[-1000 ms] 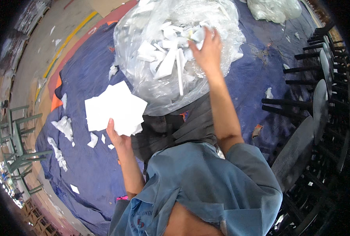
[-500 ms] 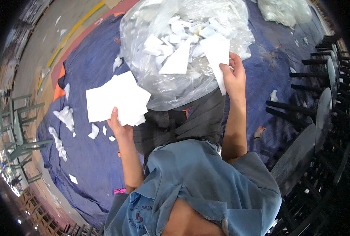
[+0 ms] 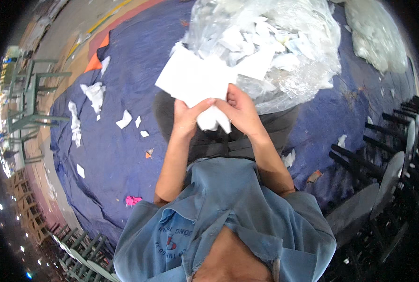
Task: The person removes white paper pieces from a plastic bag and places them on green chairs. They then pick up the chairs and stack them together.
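Both hands meet in front of my lap on a stack of white sheets (image 3: 190, 77), thin and flat like paper or foam. My left hand (image 3: 187, 115) is closed on the stack's lower left edge. My right hand (image 3: 240, 110) grips the lower right edge, its thumb close to the left thumb. White ends of sheets (image 3: 210, 118) stick out below the thumbs. Just beyond lies a large clear plastic bag (image 3: 268, 96), open and full of white scraps (image 3: 259, 63). Fingers under the stack are hidden.
I sit on a dark blue tarp (image 3: 120, 183) strewn with white scraps (image 3: 94, 96). A second clear bag (image 3: 376, 40) lies at the far right. Dark stools (image 3: 388, 171) crowd the right edge, and green chairs (image 3: 31, 113) stand at the left.
My right hand has come from above the bag, at the right, to the stack. My left hand has moved right with the sheets. The view has shifted, with the bag now further right.
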The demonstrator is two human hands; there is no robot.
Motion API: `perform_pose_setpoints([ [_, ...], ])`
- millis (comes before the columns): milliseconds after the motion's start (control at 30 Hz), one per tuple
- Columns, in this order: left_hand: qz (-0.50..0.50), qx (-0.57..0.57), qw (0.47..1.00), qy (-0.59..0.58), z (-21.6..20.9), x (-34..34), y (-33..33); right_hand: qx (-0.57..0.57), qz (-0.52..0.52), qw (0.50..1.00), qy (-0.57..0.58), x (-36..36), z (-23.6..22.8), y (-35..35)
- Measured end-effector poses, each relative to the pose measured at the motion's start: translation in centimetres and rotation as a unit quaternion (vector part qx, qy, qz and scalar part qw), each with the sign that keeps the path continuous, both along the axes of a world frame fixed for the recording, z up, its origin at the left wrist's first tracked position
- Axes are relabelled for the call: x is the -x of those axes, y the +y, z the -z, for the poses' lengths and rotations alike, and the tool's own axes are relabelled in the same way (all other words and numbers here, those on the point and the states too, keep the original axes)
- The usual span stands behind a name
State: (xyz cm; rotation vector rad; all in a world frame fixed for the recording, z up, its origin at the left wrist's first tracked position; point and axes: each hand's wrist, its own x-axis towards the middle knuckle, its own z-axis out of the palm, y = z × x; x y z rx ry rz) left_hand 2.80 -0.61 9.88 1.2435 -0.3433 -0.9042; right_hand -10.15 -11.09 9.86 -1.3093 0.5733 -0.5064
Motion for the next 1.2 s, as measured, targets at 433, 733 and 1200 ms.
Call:
perform_pose_setpoints([
  [433,-0.123,-0.066,0.989,0.05,4.5,-0.9,4.3,0.256,0.278,0.877,0.295,1.8,7.6,-14.1],
  [733,0.07,0.199,0.951,0.225,2.2,-1.5,5.5,-0.084,0.157,0.984,0.01,3.6,6.9,-3.9],
  [1200,0.304,0.082,0.948,0.052,1.2,0.4,2.3,-0.155,0.031,0.987,-0.001,3.2,1.3,-6.1],
])
